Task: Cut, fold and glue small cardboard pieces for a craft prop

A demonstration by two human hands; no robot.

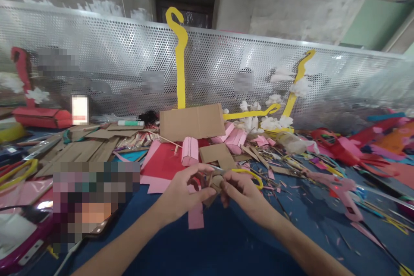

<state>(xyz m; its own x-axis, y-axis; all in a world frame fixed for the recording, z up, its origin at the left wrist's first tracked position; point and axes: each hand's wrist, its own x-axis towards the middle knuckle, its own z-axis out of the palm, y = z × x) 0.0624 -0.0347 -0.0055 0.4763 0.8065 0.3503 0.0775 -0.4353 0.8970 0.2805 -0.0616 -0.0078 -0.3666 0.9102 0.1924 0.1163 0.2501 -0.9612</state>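
Observation:
My left hand (187, 186) and my right hand (242, 187) meet over the blue table. Both pinch a small folded piece of brown cardboard (216, 183) between thumb and fingers. Below my left fingers a pink paper strip (196, 216) hangs or lies; I cannot tell whether it is joined to the cardboard. Just beyond my right hand are scissors with a yellow handle (255, 177), partly hidden. A small pink box shape (189, 152) with dark edges stands past my left fingers, beside a flat cardboard piece (217, 155).
A pink glue gun (338, 187) with a black cord lies at the right. Cardboard sheets (74, 151) and red paper (161, 161) are on the left. Behind, a tall yellow hook shape (181, 64) rises above a cardboard panel (192, 123) before a perforated metal screen (213, 56).

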